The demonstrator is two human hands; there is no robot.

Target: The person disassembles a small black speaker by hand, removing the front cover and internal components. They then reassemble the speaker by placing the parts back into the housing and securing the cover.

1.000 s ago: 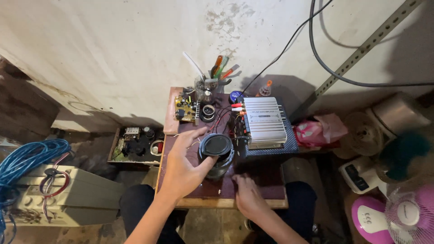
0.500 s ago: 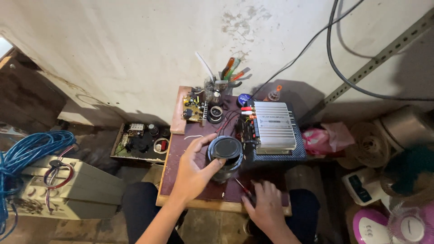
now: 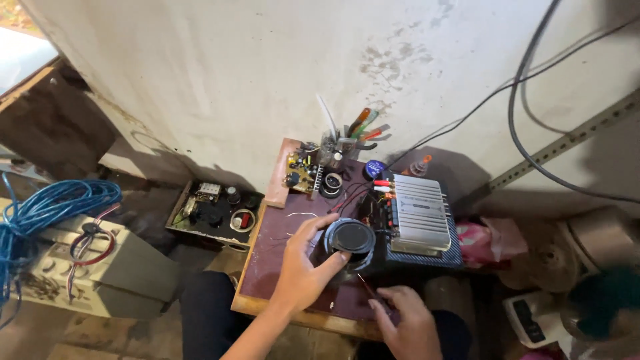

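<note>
My left hand (image 3: pixel 303 267) grips the side of a round black speaker (image 3: pixel 349 239) that stands cone-up on a small wooden work table (image 3: pixel 267 293). My right hand (image 3: pixel 407 320) rests near the table's front edge with its fingers closed on a thin dark tool with a reddish handle (image 3: pixel 365 287) that points toward the speaker. Just right of the speaker sits a silver amplifier (image 3: pixel 419 213) with red and black wires running to it.
A green circuit board (image 3: pixel 301 172) and a jar of screwdrivers and tools (image 3: pixel 337 143) stand at the table's back by the wall. A tray of parts (image 3: pixel 215 210) sits to the left, a blue cable coil (image 3: pixel 47 207) farther left. Black cables hang on the wall.
The view has shifted so the table sits further right and lower in frame. My left hand stays on the speaker; my right hand has drawn slightly toward the front edge.
</note>
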